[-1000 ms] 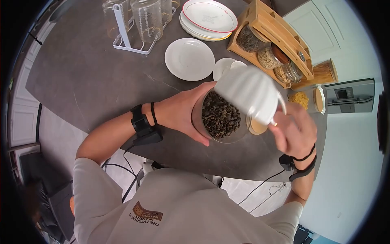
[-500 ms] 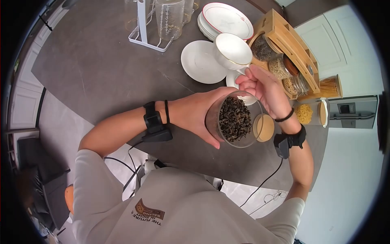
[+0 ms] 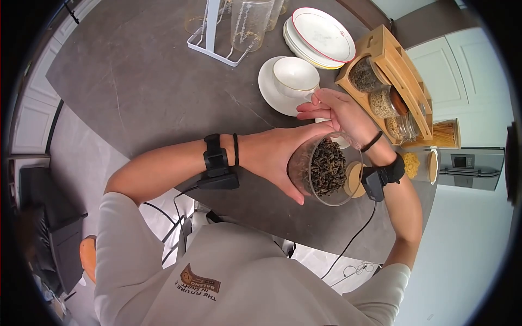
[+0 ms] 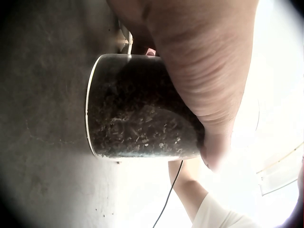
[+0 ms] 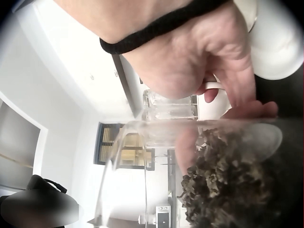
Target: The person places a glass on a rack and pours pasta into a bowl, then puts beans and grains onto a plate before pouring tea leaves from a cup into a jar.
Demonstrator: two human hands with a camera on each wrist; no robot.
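Observation:
My left hand (image 3: 272,155) grips a clear glass jar (image 3: 298,169) of dark, curled dried leaves (image 3: 329,168), its open mouth tilted toward the head camera. The left wrist view shows the jar (image 4: 142,109) from the side, with the left hand (image 4: 204,61) around it. Beyond the jar, my right hand (image 3: 348,117) pinches the handle of a white cup (image 3: 295,75) with a gold rim. That cup is over a white saucer (image 3: 267,89); whether it rests fully there cannot be told. In the right wrist view the right hand (image 5: 204,57) has its fingers around the handle.
A round wooden lid (image 3: 354,179) lies beside the jar. Stacked plates (image 3: 323,35), a wooden rack (image 3: 405,65) with jars, and a jar of yellow pasta (image 3: 411,164) stand to the right. At the back is a white metal rack (image 3: 212,32) with glasses.
The cup, tilted near the jar a second ago, has moved away from it to the saucer and stands more upright. The left hand still holds the jar.

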